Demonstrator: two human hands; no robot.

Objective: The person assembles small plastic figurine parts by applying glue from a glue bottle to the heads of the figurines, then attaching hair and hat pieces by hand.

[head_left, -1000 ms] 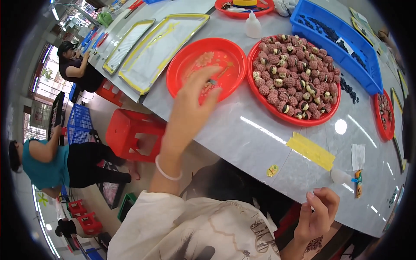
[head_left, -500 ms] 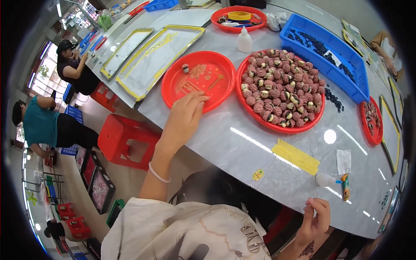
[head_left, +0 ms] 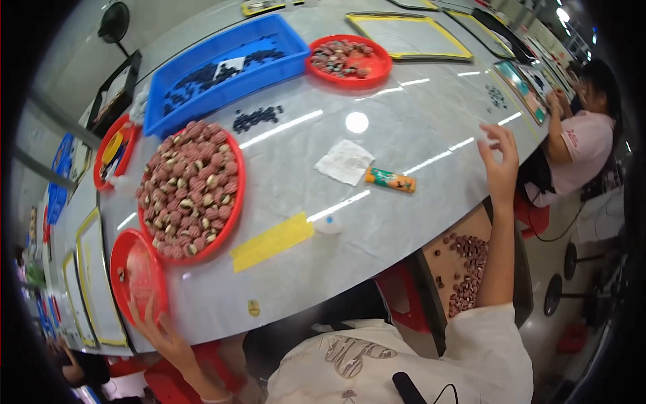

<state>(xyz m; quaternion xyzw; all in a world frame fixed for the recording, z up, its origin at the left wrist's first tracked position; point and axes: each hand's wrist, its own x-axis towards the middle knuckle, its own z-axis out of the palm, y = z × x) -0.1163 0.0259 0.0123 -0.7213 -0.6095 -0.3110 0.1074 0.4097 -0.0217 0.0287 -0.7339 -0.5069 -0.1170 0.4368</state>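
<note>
At the lower left of the frame the left hand (head_left: 158, 330) has its fingers spread on the near rim of a small red tray (head_left: 138, 276), thumb and fingertips touching the edge rather than closed round it. The tray lies on the grey surface (head_left: 404, 175) and is almost bare, a dark nut or two by its left rim. It looks as if the hand is steadying or shifting this tray, so the step in hand seems to be sorting into it; a firmer pinch on the rim would be needed before it could be dragged.

Just above it, touching or nearly so, sits a big red tray (head_left: 192, 190) heaped with reddish-brown nuts, some split and showing pale insides. Above that, in the upper left, a blue bin (head_left: 225, 71) holds a thin scatter of small dark pieces, with a little pile (head_left: 256, 118) of the same lying loose on the surface below it. A yellow strip (head_left: 272, 241) is stuck near the edge.

At the centre lie a white tissue (head_left: 345, 161) and an orange tube (head_left: 390, 180) side by side. Further up, another red tray (head_left: 350, 60) carries more nuts.

To the right, the right hand (head_left: 499, 165) hangs over the edge of the surface, fingers loosely open, holding nothing that I can make out. Below it a brown box (head_left: 464, 269) under the surface has nuts in it. A person in pink (head_left: 579, 151) sits at far right.
</note>
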